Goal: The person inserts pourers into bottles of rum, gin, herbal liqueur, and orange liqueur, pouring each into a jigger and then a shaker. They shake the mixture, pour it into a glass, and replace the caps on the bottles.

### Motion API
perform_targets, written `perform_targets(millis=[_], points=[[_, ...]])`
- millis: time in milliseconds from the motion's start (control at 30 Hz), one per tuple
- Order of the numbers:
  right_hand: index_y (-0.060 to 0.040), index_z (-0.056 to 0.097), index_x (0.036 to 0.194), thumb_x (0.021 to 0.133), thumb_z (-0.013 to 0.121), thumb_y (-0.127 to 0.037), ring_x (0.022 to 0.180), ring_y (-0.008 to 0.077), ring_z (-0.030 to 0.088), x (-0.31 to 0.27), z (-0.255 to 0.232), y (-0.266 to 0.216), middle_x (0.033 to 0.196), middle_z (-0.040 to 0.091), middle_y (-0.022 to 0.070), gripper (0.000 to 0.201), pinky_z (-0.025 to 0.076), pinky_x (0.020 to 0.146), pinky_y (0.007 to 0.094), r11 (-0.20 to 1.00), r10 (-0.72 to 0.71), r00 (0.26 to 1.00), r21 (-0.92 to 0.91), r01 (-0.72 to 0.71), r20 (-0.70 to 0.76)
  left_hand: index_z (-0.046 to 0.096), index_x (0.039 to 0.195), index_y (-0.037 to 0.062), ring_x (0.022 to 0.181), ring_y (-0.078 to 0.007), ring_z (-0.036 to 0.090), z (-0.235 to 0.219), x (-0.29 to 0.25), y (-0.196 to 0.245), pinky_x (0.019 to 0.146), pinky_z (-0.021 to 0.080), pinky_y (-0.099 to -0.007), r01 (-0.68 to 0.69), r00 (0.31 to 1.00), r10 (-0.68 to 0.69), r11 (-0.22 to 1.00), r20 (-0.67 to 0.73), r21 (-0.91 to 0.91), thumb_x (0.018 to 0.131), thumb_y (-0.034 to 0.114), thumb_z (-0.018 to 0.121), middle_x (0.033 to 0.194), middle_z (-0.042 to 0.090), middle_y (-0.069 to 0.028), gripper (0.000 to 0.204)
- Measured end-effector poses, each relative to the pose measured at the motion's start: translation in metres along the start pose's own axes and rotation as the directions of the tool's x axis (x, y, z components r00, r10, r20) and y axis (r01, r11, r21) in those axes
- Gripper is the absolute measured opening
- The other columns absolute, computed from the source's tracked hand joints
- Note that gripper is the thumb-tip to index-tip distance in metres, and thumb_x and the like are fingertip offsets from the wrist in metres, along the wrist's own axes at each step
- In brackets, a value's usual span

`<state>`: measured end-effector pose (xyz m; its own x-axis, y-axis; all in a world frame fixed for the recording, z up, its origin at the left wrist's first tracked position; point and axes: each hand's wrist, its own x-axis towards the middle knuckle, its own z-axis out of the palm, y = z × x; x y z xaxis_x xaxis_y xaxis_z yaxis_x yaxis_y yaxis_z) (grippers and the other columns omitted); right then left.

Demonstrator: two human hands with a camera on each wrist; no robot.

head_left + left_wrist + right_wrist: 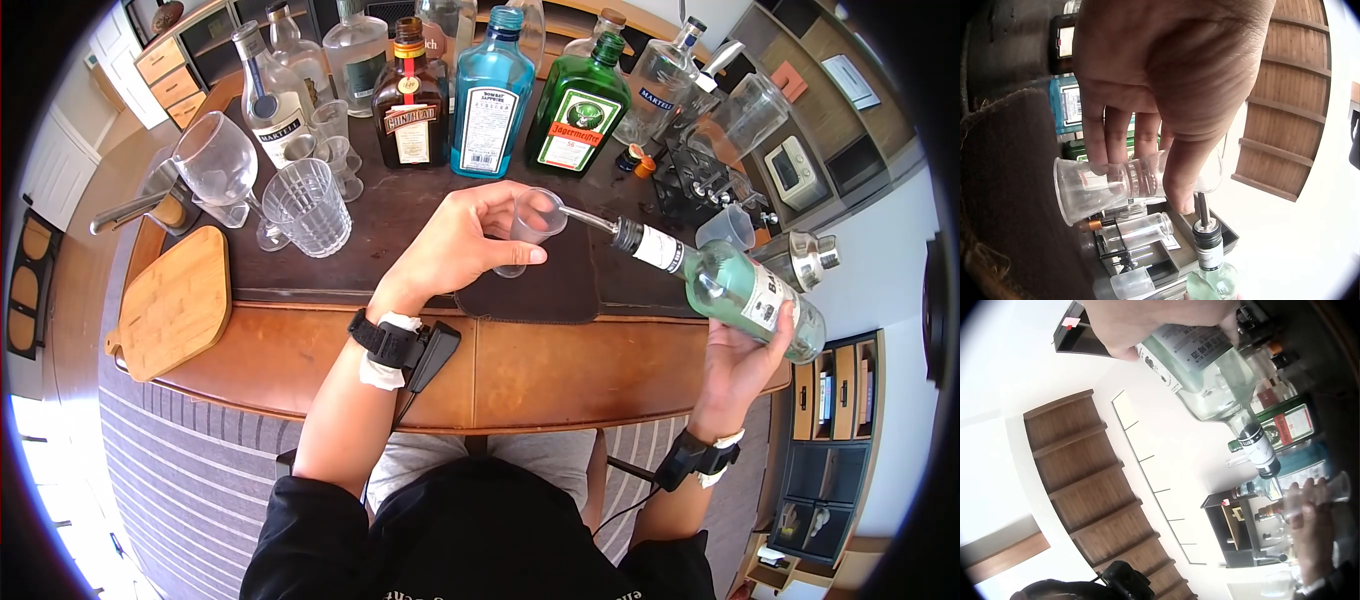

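In the head view, the left hand (465, 240) pinches a clear double-ended jigger (538, 215) between thumb and fingers above the dark mat (545, 290). The right hand (745, 360) grips the lower part of a pale green bottle (750, 290), tilted with its neck toward the jigger. The bottle's metal pour spout (590, 218) reaches the jigger's upper rim; in the left wrist view the spout (1204, 209) meets the wider cup's mouth beside the thumb. Liquid shows inside the bottle (1210, 387) in the right wrist view. Whether any flows into the jigger cannot be told.
Brown (410, 110), blue (490, 100) and green (583, 110) bottles stand behind the hands. A cut-glass tumbler (308, 210) and a wooden board (172, 300) lie to the left. At the right are a metal shaker (805, 258), a plastic cup (727, 228) and a black rack (700, 185).
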<state>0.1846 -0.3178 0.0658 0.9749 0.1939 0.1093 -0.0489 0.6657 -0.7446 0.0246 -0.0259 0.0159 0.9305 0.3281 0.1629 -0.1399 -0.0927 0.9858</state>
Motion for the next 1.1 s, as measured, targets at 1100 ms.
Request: perform_targets(millis=[1100], points=[[-0.0004, 0.044, 0.146, 0.099, 0.068, -0.033, 0.132, 0.0315, 0.057, 0.0001, 0.0036, -0.0032, 0.142, 0.059, 0.0195, 0.062, 0.045, 0.113, 0.0522, 0.999, -0.032, 0.999, -0.027, 0.032, 0.0, 0.068, 0.126, 0.0035, 0.085, -0.0036, 0.062, 0.0015, -0.0006, -0.0014, 0.075, 0.053, -0.0235, -0.021, 1.0, 0.021, 0.999, -0.013, -0.038, 0.081, 0.002, 0.085, 0.106, 0.072, -0.002, 0.048]])
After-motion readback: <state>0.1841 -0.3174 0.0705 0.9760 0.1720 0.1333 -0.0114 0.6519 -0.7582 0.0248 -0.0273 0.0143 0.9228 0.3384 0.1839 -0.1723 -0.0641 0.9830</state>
